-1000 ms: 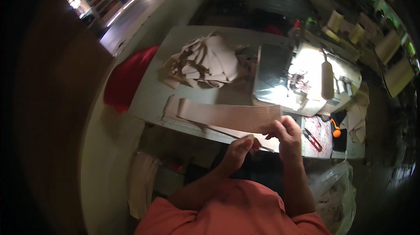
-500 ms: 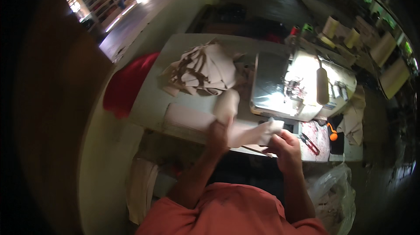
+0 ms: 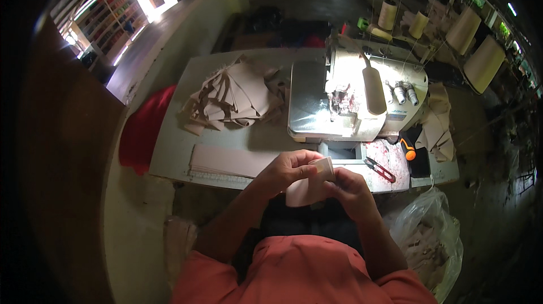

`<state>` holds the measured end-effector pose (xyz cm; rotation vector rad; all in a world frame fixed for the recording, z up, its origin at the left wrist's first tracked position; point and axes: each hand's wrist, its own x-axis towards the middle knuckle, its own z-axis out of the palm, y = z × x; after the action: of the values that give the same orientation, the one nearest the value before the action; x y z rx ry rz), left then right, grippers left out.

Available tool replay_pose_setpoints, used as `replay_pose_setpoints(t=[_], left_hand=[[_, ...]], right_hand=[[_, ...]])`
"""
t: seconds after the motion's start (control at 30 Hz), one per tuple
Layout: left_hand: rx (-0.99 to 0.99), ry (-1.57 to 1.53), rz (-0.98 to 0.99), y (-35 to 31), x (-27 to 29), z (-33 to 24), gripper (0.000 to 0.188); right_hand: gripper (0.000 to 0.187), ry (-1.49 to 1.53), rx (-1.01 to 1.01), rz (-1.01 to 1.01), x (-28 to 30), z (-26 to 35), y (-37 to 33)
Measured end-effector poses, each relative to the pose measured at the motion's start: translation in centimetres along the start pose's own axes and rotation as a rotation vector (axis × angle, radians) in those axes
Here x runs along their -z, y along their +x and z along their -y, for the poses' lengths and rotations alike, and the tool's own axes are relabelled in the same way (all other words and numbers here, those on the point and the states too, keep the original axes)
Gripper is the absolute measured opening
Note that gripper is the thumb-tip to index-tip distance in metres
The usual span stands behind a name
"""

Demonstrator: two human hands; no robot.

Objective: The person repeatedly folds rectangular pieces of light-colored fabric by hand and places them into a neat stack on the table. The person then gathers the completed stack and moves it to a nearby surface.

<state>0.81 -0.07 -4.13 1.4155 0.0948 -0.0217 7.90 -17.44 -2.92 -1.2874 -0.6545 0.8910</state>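
Both hands pinch a pale pinkish-beige fabric piece [image 3: 306,191], folded over and held in front of my chest at the table's front edge. My left hand [image 3: 289,169] grips its upper left part, thumb on top. Its right edge is between the thumb and fingers of my right hand [image 3: 352,191]. To the left of my left hand lies a flat stack of fabric strips [image 3: 232,159], with a ruler strip along the table edge. Beyond my hands stands a sewing machine [image 3: 350,97] with its lamp lit. A heap of cut beige fabric [image 3: 235,94] lies at the far left of the table [image 3: 181,86].
Right of my hands lie red-handled thread snips [image 3: 380,169] and an orange-and-black tool [image 3: 407,149]. A clear plastic bag of scraps [image 3: 427,242] hangs at the right. Cones of thread [image 3: 471,31] stand behind the machine. Red cloth [image 3: 146,128] hangs at the left edge.
My hands have come together, and the fabric stretched between them is now folded into a compact piece. My left hand has moved nearer my right. The view has shifted slightly.
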Motion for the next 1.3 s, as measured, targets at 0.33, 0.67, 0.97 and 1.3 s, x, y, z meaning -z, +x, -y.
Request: replay_pose_setpoints(t=[0.33, 0.67, 0.97, 1.3], left_hand=[[-0.158, 0.398, -0.305, 0.3, -1.4, -2.0, 0.018], [-0.536, 1.245, -0.281, 7.3, 1.0, -1.5, 0.013], [-0.429, 1.251, -0.196, 9.2, 1.7, -2.1, 0.018], [-0.597, 1.208, -0.225, 8.2, 1.2, -0.9, 0.022]], right_hand=[[0.020, -0.016, 0.006, -0.142, -0.6, 0.5, 0.0], [0.019, 0.266, -0.001, -0.295, 1.4, -2.8, 5.5], [0.021, 0.199, 0.138, -0.416, 1.0, -3.2, 6.5], [0.019, 0.252, 0.155, -0.394, 1.5, -2.8, 7.7]])
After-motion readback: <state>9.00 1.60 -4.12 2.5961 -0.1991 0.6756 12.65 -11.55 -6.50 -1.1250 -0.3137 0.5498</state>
